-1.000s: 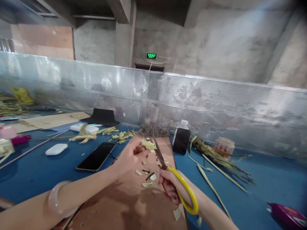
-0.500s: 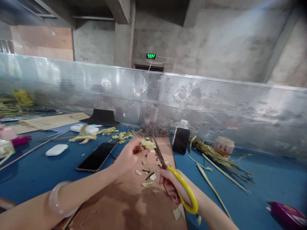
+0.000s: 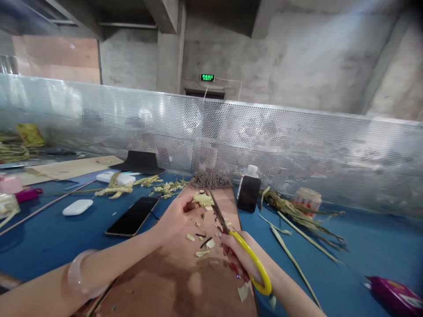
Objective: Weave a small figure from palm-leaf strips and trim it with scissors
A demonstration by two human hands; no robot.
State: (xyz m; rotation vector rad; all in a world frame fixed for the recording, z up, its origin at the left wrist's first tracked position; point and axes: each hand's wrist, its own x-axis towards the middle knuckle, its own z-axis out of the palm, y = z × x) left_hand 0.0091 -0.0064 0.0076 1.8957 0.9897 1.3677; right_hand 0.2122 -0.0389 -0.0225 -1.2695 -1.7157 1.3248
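Note:
My left hand (image 3: 183, 213) pinches a small pale green piece woven or folded from leaf strips (image 3: 202, 200) above the wooden board (image 3: 165, 281). In my right hand (image 3: 238, 251) is a pair of scissors (image 3: 249, 255) with yellow handles, its narrow blades pointing up and away from me. The blade tips are close beside the right end of the pale piece; I cannot tell whether they touch it. Small pale and dark scraps (image 3: 202, 253) are scattered on the board under both hands.
Left of the board lie a black phone (image 3: 132, 216), a white earphone case (image 3: 78, 207) and leaf trimmings (image 3: 170, 188). Coiled grey cord (image 3: 211, 180) sits at the board's far end. Rightward are a bottle (image 3: 253, 169), another phone (image 3: 249, 193), dried leaf strips (image 3: 297, 211) and a purple object (image 3: 395, 294).
Both hands stay almost in place. The right-hand fingers and the scissors' lower handle have shifted slightly, and the pale piece has turned a little.

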